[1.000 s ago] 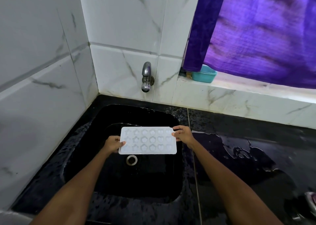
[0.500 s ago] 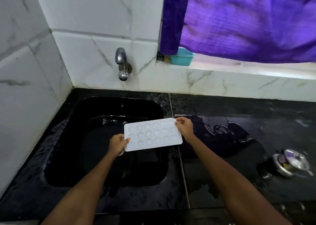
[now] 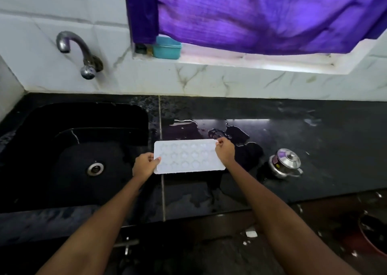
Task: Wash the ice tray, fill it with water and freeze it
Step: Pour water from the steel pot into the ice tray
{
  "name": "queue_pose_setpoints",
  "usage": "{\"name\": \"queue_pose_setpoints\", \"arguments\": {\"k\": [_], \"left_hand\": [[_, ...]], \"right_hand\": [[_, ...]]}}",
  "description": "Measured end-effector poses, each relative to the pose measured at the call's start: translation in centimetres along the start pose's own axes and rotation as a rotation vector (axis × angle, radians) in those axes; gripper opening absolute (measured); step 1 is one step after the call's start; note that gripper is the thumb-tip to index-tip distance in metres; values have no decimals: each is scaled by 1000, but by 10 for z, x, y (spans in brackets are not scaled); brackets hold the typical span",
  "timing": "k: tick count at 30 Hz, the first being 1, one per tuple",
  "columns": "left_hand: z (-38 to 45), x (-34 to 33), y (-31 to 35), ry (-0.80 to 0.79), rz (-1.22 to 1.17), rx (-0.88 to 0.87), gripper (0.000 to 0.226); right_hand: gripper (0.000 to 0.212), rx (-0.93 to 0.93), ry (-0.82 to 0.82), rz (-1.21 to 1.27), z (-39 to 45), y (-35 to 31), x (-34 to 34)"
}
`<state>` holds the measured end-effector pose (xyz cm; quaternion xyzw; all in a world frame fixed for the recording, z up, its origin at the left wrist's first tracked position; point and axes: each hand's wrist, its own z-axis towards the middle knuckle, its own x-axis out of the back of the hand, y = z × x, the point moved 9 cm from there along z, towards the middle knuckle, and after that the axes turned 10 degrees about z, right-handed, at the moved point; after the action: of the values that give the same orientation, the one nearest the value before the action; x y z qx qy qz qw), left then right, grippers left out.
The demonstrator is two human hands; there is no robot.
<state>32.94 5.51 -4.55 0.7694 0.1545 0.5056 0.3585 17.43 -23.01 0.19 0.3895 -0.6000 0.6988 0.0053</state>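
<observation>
Shifted right, ice tray (image 3: 188, 156) now over wet black counter (image 3: 293, 128), off sink (image 3: 83, 149)

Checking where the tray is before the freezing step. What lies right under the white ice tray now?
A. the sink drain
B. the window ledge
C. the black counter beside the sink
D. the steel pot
C: the ice tray, held by the left hand and right hand, is over the black counter, right of the sink.

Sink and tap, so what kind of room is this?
Most likely a home kitchen. A black sink sits in a wet black counter under a wall tap, a small steel pot stands nearby, and both hands hold a white ice tray.
</observation>
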Motion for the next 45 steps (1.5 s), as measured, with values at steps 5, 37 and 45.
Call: {"name": "queue_pose_setpoints", "arguments": {"k": [5, 37, 45], "left_hand": [[-41, -40, 29, 11, 42, 47, 26], [-97, -62, 53, 222, 293, 306, 38], [-101, -62, 56, 220, 302, 293, 30]], "right_hand": [[18, -2, -37, 9, 1, 42, 38], [76, -390, 519, 271, -43, 152, 232], [37, -357, 540, 579, -51, 154, 214]]}}
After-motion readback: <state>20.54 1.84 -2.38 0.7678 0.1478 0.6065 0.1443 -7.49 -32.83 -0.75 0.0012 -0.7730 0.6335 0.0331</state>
